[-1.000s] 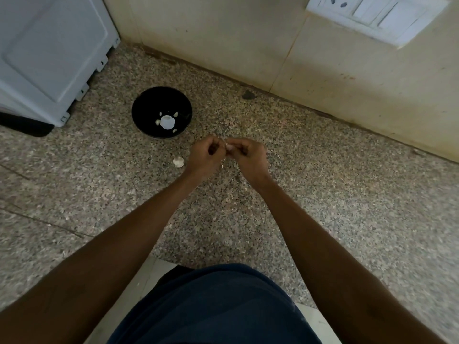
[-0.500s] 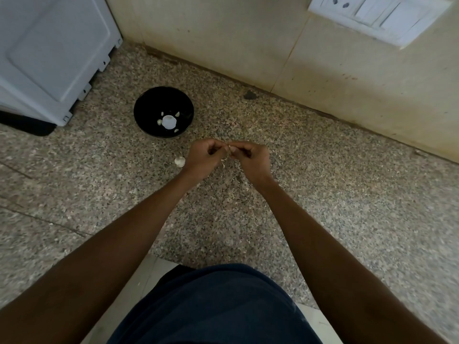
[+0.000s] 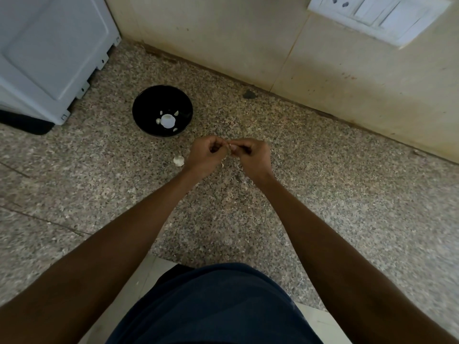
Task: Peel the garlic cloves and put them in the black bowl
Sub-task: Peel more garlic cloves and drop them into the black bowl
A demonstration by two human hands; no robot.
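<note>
While both hands, left hand (image 3: 207, 153) and right hand (image 3: 250, 155), pinch one garlic clove (image 3: 230, 147), peel skin gently, working above the bench (image 3: 323, 194).

left hand (image 3: 207, 155) fingers curled, pinching | right hand (image 3: 252, 157) likewise, touching

The counter (image 3: 323, 207) has lots of bare room on the right side and near its front edge. The black bowl (image 3: 162, 111) sits toward the back left. A garlic piece (image 3: 178, 160) lies just in front of it. A big white box (image 3: 49, 50) fills the back left corner. The wall (image 3: 273, 45) closes the back edge.
</note>
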